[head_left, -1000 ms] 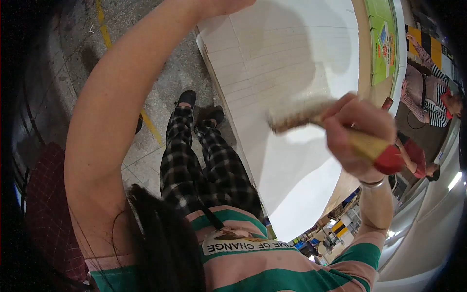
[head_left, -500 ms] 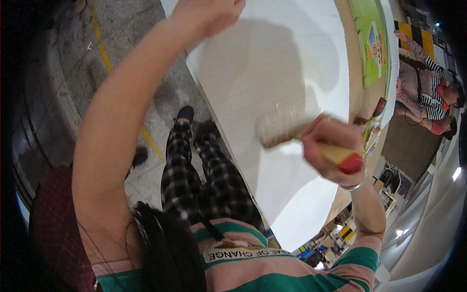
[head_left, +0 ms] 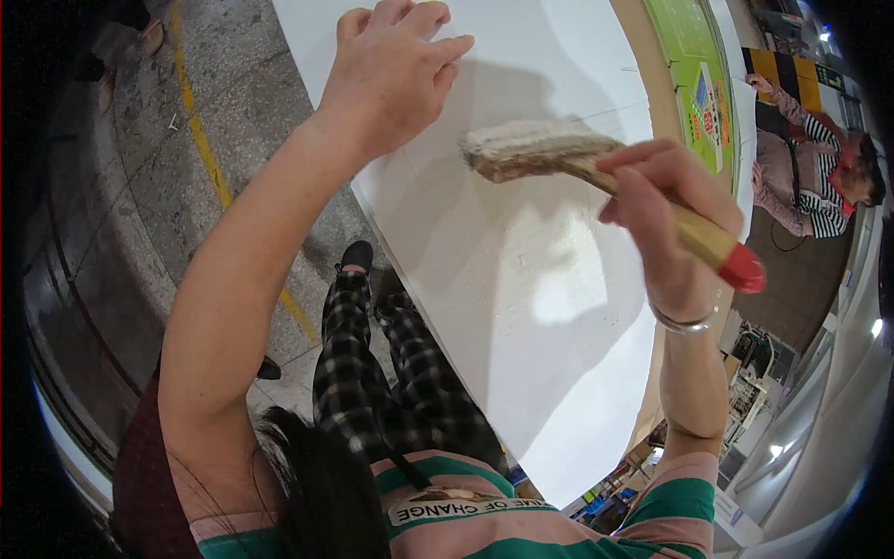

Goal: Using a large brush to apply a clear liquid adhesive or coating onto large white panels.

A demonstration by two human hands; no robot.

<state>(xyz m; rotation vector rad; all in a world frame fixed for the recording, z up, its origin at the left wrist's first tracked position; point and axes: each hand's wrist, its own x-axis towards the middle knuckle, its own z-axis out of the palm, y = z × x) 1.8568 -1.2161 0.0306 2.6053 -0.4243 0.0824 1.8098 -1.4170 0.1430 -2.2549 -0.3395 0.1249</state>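
Note:
A large white sheet (head_left: 447,242) lies on the work table in front of me, with a wet, glossy patch and small specks near its middle. My right hand (head_left: 675,224) is closed around the wooden handle of a wide brush (head_left: 540,151), whose handle ends in a red tip. Whitish paste coats the bristles, which point left over the sheet; whether they touch it I cannot tell. My left hand (head_left: 386,79) rests on the sheet's upper left part, fingers apart and slightly bent, holding nothing.
Along the sheet's far side runs a brown board edge (head_left: 636,56), with a green printed panel (head_left: 689,74) beyond it. Another person (head_left: 819,168) stands at the far right. A yellow line (head_left: 209,168) crosses the grey floor at left.
My right hand and the brush have moved up and away, and the brush's handle now shows more fully. My left hand has come lower into view, its fingers spread on the sheet.

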